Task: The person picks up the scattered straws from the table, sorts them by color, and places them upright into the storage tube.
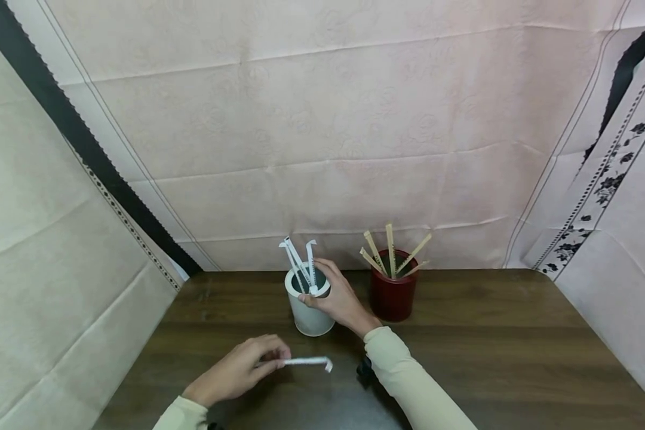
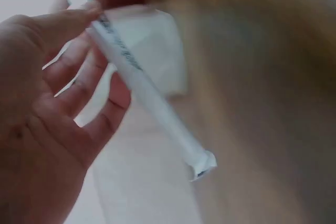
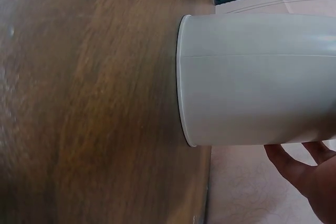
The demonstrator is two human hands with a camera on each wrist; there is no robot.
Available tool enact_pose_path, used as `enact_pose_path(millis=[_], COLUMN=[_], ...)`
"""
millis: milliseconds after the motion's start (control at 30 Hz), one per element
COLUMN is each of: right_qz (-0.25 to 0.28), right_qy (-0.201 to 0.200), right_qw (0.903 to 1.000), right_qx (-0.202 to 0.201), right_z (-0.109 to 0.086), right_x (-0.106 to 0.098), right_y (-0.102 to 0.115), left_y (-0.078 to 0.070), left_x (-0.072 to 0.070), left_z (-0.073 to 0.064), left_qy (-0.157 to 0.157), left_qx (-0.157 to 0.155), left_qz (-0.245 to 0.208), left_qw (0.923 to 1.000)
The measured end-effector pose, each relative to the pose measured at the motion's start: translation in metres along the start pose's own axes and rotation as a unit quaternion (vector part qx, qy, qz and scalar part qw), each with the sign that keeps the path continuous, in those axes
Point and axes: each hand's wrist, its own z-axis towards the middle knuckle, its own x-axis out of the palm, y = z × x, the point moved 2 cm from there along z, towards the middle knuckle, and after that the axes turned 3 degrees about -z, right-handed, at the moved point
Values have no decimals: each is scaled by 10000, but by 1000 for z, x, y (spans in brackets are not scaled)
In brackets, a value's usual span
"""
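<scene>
My left hand (image 1: 244, 365) pinches a slim white paper tube (image 1: 306, 361) between thumb and fingertips, low over the front part of the table. Dark print runs along the tube in the left wrist view, and its free end (image 2: 203, 165) is folded over. My right hand (image 1: 340, 295) grips a white cup (image 1: 310, 319) at the right side of its rim. Upright on the table, the cup has several similar white paper tubes (image 1: 295, 260) leaning in it, their tops bent. In the right wrist view, fingers (image 3: 289, 166) touch the cup's side.
Just right of the white cup stands a dark red cup (image 1: 392, 298) with several pale yellow sticks (image 1: 390, 248) fanned out in it. The brown wooden table (image 1: 489, 340) ends at a pale cloth backdrop (image 1: 322, 119) behind both cups.
</scene>
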Motion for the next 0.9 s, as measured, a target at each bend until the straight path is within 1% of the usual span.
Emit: enact_pose_path(millis=[33, 100, 167, 233, 333, 433, 500, 567, 667, 733, 767, 800, 867, 900], right_qz=[7, 28, 73, 60, 46, 53, 99, 129, 119, 116, 121, 137, 174, 210], right_qy=[-26, -76, -93, -76, -33, -23, -36, -32, 22, 56, 70, 76, 70, 63], right_qw=[10000, 9999, 9999, 9999, 9999, 10000, 9999, 9999, 9998, 9998, 9998, 9998, 9998, 9997], right_qx=[-36, -76, -102, -107, -88, -11, 35, 92, 136, 121, 114, 108, 110, 109], right_z=[0, 0, 0, -1, 0, 2, 2, 2, 2, 2, 2, 2, 2, 2], right_x=[0, -1, -1, 0, 2, 2, 2, 2, 3, 4, 4, 4, 4, 3], right_y=[0, 0, 0, -2, -4, -5, -6, -6, -6, -6, -5, -5, -4, -4], left_y=[-10, -31, -51, -71, -93, -105, -106, -102, -85, -69, -61, -53, -38, -33], left_x=[-3, -11, -21, -35, -57, -79, -88, -92, -88, -81, -77, -73, -65, -61], left_z=[3, 10, 16, 21, 26, 34, 41, 47, 54, 58, 59, 61, 65, 66], left_qy=[-201, -588, -977, -1382, -2026, -2717, -3192, -3636, -4176, -4408, -4491, -4526, -4522, -4472], left_qx=[200, 670, 1189, 1624, 1994, 2136, 2116, 2033, 1846, 1727, 1614, 1489, 1239, 1100], left_qz=[-216, -583, -789, -929, -1120, -1105, -918, -733, -582, -600, -551, -515, -403, -330], left_qw=[9994, 9943, 9849, 9726, 9522, 9318, 9192, 9061, 8878, 8788, 8771, 8777, 8824, 8870])
